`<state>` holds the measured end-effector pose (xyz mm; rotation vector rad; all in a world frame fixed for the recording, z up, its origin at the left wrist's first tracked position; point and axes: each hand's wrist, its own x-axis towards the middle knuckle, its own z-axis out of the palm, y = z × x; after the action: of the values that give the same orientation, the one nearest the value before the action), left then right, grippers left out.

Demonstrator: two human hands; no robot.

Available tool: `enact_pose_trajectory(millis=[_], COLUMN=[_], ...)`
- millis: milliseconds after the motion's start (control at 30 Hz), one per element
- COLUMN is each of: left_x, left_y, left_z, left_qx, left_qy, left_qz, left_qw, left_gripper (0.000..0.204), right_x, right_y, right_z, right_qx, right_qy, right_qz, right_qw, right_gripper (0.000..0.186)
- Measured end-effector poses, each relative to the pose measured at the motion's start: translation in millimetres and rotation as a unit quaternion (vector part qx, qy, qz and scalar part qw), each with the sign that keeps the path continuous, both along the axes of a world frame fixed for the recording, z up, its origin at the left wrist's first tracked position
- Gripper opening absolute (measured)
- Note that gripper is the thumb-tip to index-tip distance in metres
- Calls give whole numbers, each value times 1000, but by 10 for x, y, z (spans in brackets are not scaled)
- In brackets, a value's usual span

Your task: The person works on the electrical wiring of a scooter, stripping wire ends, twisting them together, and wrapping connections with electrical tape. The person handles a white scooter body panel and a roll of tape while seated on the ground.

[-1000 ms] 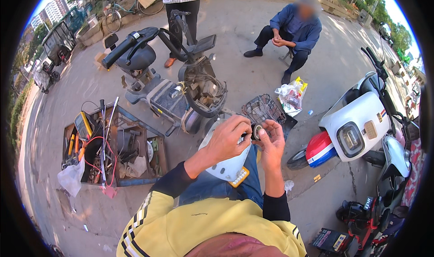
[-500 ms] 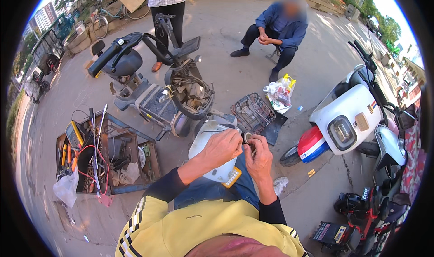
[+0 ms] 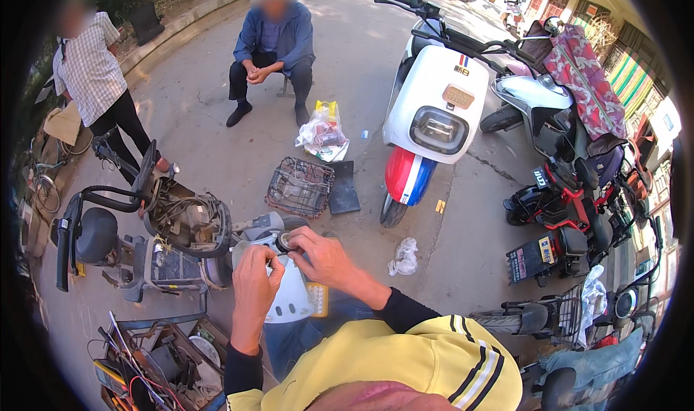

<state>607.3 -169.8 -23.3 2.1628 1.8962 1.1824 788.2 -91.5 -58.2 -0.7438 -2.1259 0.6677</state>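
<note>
A small round part (image 3: 283, 242) with a dark, ring-like rim sits between my two hands. My right hand (image 3: 323, 258) pinches its edge with thumb and fingers. My left hand (image 3: 254, 281) is closed right beside it, fingertips pressed together; what they hold is hidden. Below the hands, a white plastic panel (image 3: 289, 299) lies over my jeans. Beside its lower right edge is a yellow-framed lamp (image 3: 318, 300) with clear beads.
A stripped scooter (image 3: 173, 259) lies to the left, an open toolbox (image 3: 155, 360) near left. Ahead are a wire basket (image 3: 298, 187), a dark flat panel (image 3: 345, 187) and plastic bags (image 3: 323, 133). A white scooter (image 3: 434, 107) stands right. One person (image 3: 275, 49) sits; another (image 3: 90, 71) stands.
My view has turned to the right, so the scene has shifted left and more parked scooters show. My hands stay together at the small round part.
</note>
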Motion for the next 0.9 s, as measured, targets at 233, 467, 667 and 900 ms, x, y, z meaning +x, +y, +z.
enact_pose_trajectory(millis=[233,467,667,900], left_x=[150,292,429,446], left_y=[-48,-64,-61,-128], left_z=[68,103,13,-102], left_qx=[78,114,131,160], left_qy=[63,109,120,101], left_qz=[-6,14,13,1], left_qw=[995,987,984,982], left_gripper=[27,43,64,70], right_x=[-97,-107,-68,-45], right_y=[88,161,252,156], right_z=[-56,156,414,512], right_qx=[39,95,153,179], right_qy=[72,131,184,196], right_qz=[-71,-127,-121,-101], right_qw=[994,979,963,959], right_gripper=[26,30,37,40])
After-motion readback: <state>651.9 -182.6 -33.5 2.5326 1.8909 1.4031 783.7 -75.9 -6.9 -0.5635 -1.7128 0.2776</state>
